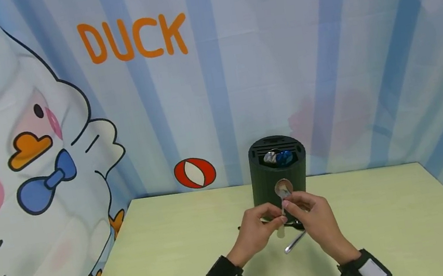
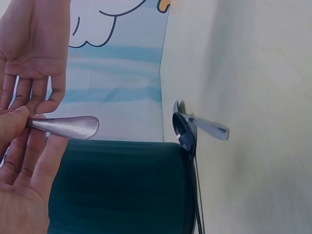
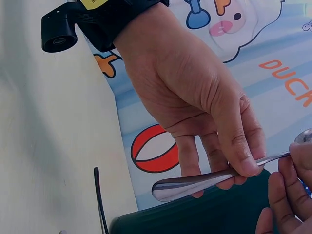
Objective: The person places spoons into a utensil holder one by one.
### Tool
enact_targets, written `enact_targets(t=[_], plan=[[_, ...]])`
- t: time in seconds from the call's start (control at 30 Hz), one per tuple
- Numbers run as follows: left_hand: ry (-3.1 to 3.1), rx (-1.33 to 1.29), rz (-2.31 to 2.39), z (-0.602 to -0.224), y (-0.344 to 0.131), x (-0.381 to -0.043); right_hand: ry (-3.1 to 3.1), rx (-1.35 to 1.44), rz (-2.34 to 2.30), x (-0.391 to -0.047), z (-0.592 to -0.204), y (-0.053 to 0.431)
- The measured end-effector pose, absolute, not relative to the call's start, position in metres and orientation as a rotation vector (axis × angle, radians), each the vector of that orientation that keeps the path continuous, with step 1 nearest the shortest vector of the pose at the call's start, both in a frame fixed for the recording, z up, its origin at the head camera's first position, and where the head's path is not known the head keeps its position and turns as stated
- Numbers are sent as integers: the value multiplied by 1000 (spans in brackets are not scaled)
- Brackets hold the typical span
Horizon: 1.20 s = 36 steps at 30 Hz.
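Both hands hold one metal spoon [image 1: 283, 188] in front of a dark green utensil holder [image 1: 280, 174]. My left hand [image 1: 254, 230] pinches its handle [image 3: 180, 188] between thumb and fingers, and the flat handle end points down. Higher up, my right hand [image 1: 318, 219] pinches the neck just below the bowl. In the right wrist view the right fingers cover part of the bowl [image 3: 303, 136]. At the holder's foot lie a black utensil [image 2: 183, 130] and another piece with a silver handle [image 2: 212, 127].
Shiny silver and blue things [image 1: 279, 157] show in the holder's top opening. The holder stands at the back of a pale yellow table [image 1: 171, 258], close to a printed curtain [image 1: 254, 69] with a duck picture.
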<state>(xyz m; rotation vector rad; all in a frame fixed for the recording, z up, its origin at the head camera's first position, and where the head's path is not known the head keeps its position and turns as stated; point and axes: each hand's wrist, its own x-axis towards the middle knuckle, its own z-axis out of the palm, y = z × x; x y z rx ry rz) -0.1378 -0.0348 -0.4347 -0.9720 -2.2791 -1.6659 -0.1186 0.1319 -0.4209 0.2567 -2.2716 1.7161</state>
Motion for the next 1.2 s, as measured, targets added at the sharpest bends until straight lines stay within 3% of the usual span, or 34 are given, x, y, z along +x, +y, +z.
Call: enact_targets(t=[0.4, 0.77, 1.0, 1.2], plan=[[-2307, -1014, -1711, -463, -16, -154, -2323, 190, 1612, -115, -421, 147], [-2251, -1119, -1723, -453, -1, -150, -2341, 267, 1553, -114, -416, 166], [-2203, -1182, -1663, -417, 2, -135, -2300, 337, 1469, -116, -409, 175], [-2163, -1203, -1574, -425, 12, -156, -2287, 374, 1416, -120, -393, 181]])
